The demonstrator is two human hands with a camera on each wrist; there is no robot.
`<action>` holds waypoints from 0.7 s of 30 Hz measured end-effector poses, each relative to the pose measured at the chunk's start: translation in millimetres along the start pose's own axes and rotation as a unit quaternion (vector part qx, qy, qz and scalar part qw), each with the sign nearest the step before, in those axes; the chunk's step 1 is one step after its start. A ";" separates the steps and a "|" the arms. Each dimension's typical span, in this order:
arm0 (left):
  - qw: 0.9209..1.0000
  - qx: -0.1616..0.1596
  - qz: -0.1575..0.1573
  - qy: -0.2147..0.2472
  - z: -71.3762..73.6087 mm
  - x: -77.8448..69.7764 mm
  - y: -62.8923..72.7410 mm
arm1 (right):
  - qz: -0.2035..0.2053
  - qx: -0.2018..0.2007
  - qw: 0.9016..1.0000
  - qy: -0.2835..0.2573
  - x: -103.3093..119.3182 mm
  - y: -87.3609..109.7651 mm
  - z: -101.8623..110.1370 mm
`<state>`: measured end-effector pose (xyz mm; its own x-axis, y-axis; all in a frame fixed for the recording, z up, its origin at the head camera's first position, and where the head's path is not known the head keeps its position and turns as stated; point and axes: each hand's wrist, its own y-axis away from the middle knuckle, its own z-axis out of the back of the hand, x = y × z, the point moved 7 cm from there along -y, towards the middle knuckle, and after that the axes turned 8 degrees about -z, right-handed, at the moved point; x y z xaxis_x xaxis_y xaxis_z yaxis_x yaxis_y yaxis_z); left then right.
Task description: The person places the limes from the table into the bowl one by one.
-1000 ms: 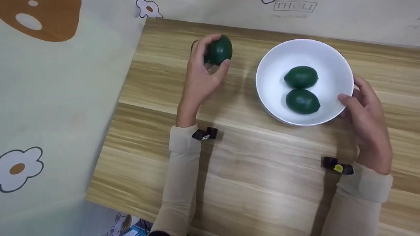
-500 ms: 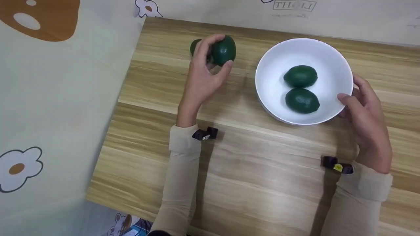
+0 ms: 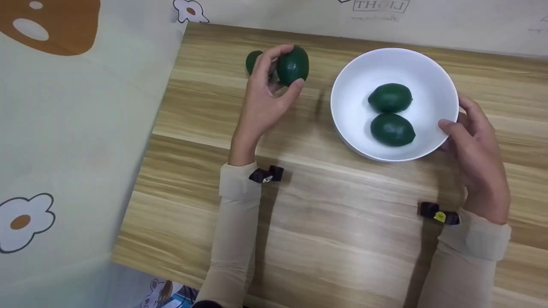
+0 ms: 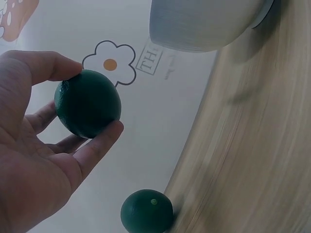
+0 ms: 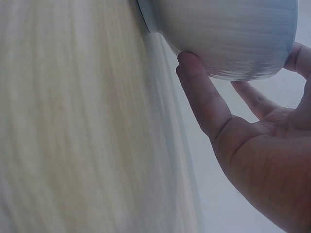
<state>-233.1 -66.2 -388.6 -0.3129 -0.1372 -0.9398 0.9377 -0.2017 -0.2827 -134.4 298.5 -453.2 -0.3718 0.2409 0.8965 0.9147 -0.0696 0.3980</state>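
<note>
My left hand [image 3: 266, 96] pinches a dark green lime [image 3: 293, 66] between thumb and fingers, left of the bowl. The left wrist view shows this lime [image 4: 88, 104] held up off the wood. Another lime [image 3: 253, 62] sits just behind the hand, partly hidden by it in the head view. A white bowl [image 3: 349, 100] stands to the right, with two limes inside: an upper one [image 3: 390, 98] and a lower one [image 3: 393, 129], side by side. My right hand [image 3: 481, 158] grips the bowl's right side, thumb over the rim and fingers against the outer wall [image 5: 233, 39].
The wood-grain table [image 3: 334, 231] ends at a left edge and a back edge. Beyond it lies a pale surface with printed flowers [image 3: 26, 222] and lettering. Small black devices sit at the left cuff [image 3: 239, 179] and the right cuff [image 3: 483, 237].
My left hand has shifted slightly right with its lime, so more of the lime behind it shows. The right hand keeps its hold on the bowl; the head view has drifted slightly.
</note>
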 end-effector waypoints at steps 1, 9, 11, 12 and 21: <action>1.000 0.000 0.002 0.001 -0.3 0.2 0.0 | -0.002 -0.001 1.000 0.001 -0.4 0.2 0.4; 1.000 0.010 0.007 -0.012 -3.4 2.0 0.4 | -0.004 -0.003 1.000 -0.003 -2.0 0.6 1.7; 1.000 0.012 0.005 -0.017 -3.7 2.5 1.1 | -0.003 -0.004 1.000 -0.006 -2.2 0.5 1.6; 1.000 0.013 0.004 -0.019 -3.9 2.5 1.2 | -0.001 -0.003 1.000 -0.007 -2.2 0.5 1.7; 1.000 0.017 0.006 -0.019 -7.3 0.3 0.2 | 0.004 0.000 1.000 -0.004 -0.4 0.1 0.9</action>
<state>-232.0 -59.2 -390.4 -0.3078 -0.1770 -0.9348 0.9359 -0.2334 -0.2640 -133.9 299.3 -453.8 -0.3634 0.2475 0.8981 0.9176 -0.0716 0.3911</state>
